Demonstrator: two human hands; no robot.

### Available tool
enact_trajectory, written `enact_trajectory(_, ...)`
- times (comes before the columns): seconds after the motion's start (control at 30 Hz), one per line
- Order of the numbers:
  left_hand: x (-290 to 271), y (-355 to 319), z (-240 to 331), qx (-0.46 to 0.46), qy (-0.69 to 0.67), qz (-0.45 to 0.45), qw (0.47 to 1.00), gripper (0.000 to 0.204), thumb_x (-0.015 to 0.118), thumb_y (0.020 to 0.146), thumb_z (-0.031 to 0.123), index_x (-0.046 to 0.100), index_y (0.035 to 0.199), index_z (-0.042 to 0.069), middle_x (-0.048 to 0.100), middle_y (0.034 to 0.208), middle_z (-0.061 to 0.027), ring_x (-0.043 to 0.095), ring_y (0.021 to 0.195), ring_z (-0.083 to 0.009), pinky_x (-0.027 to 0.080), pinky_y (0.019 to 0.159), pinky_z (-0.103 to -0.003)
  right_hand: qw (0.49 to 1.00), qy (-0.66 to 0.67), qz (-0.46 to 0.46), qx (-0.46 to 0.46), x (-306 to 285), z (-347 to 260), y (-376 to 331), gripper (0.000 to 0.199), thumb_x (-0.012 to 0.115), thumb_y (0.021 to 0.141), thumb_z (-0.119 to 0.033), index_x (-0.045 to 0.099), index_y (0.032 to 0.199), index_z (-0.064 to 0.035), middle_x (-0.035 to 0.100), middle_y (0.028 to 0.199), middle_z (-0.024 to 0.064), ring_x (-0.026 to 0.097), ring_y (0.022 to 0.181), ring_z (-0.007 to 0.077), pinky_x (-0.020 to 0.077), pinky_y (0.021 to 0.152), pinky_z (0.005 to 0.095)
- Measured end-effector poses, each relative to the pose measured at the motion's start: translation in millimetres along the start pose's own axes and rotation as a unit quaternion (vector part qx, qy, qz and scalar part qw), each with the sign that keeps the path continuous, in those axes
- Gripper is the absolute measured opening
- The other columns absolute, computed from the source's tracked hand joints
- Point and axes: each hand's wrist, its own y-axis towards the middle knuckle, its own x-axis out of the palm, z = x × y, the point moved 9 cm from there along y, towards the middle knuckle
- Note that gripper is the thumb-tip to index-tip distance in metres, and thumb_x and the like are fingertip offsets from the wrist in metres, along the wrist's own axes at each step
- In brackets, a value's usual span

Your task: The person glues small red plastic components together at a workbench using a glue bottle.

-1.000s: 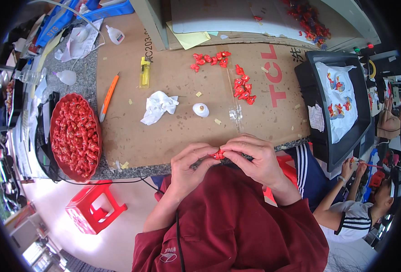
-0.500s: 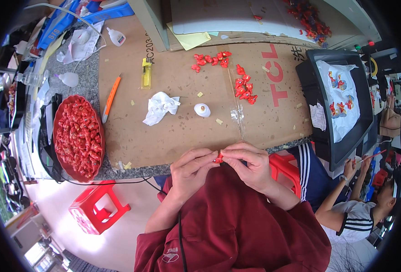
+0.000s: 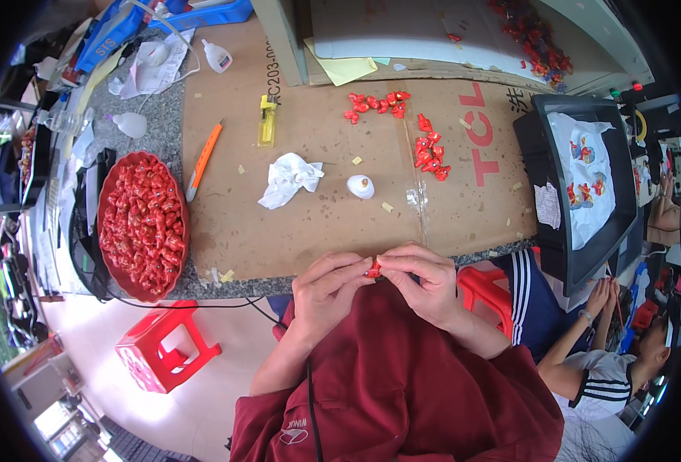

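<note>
Both hands meet at the near edge of the cardboard sheet [image 3: 317,200]. The left hand [image 3: 321,296] and the right hand [image 3: 425,281] pinch together one small red piece [image 3: 373,269] between their fingertips. At the left end of the sheet, the red oval tray [image 3: 108,192] is full of similar red pieces. At its right end, a black tray [image 3: 537,177] holds a white cloth with a few coloured pieces.

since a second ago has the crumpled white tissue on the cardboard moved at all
No. The crumpled white tissue lies where it did, just left of the small white cap and right of the orange cutter; slight shifts come from the camera.
</note>
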Motion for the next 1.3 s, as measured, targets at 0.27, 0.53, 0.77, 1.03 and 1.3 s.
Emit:
enact_trajectory(0.27, -57.8, -20.2, -38.3, -0.121, -0.152, 0.118, 0.974, 0.023, 0.07, 0.069, -0.007, 0.064, 0.089, 0.0, 0.065, 0.088, -0.0086, 0.063, 0.08, -0.014, 0.051, 0.069, -0.026, 0.994, -0.093, -0.033, -0.048, 59.2, -24.5, 59.2, 0.016, 0.056, 0.083, 0.0, 0.063, 0.097, 0.0007, 0.062, 0.093, 0.0149, 0.062, 0.082, 0.0257, 0.0495, 0.071, 0.029)
enact_trajectory(0.53, -103.5, -42.3, -44.1, -0.089, -0.169, 0.189, 0.963, 0.02, 0.068, 0.07, -0.01, 0.064, 0.087, -0.002, 0.064, 0.089, -0.0103, 0.062, 0.084, -0.0162, 0.05, 0.074, -0.026, 0.983, -0.139, -0.11, -0.036, 116.9, -16.7, 103.3, 0.015, 0.058, 0.082, -0.003, 0.064, 0.096, -0.0009, 0.058, 0.092, 0.012, 0.06, 0.073, 0.0205, 0.0464, 0.064, 0.0257)
enact_trajectory(0.77, -105.8, -45.6, -48.0, -0.093, -0.214, 0.17, 0.958, 0.019, 0.065, 0.072, -0.01, 0.065, 0.089, -0.002, 0.064, 0.09, -0.0102, 0.062, 0.083, -0.0166, 0.051, 0.073, -0.026, 0.972, -0.003, -0.235, 0.009, 123.8, -46.2, 54.1, 0.013, 0.065, 0.078, -0.002, 0.065, 0.091, -0.0028, 0.061, 0.091, 0.001, 0.055, 0.069, 0.0078, 0.0428, 0.058, 0.023)
enact_trajectory(1.03, -82.0, -43.2, -55.4, -0.098, -0.388, 0.143, 0.905, 0.015, 0.059, 0.077, -0.013, 0.061, 0.088, -0.005, 0.063, 0.093, -0.0133, 0.062, 0.086, -0.0169, 0.052, 0.077, -0.026, 0.967, 0.128, -0.158, 0.154, 116.5, -6.2, 48.3, 0.016, 0.064, 0.081, -0.006, 0.063, 0.096, -0.0019, 0.063, 0.087, 0.0037, 0.054, 0.061, 0.0035, 0.0428, 0.054, 0.0171)
enact_trajectory(1.3, -70.6, -42.9, -60.2, -0.129, -0.447, 0.127, 0.876, 0.017, 0.061, 0.079, -0.01, 0.058, 0.094, -0.004, 0.062, 0.094, -0.0123, 0.061, 0.087, -0.0158, 0.051, 0.078, -0.026, 0.979, -0.009, -0.155, 0.128, 82.8, -14.8, 41.5, 0.023, 0.061, 0.083, -0.005, 0.062, 0.105, -0.0001, 0.063, 0.097, 0.0107, 0.058, 0.063, 0.0072, 0.0469, 0.056, 0.0206)
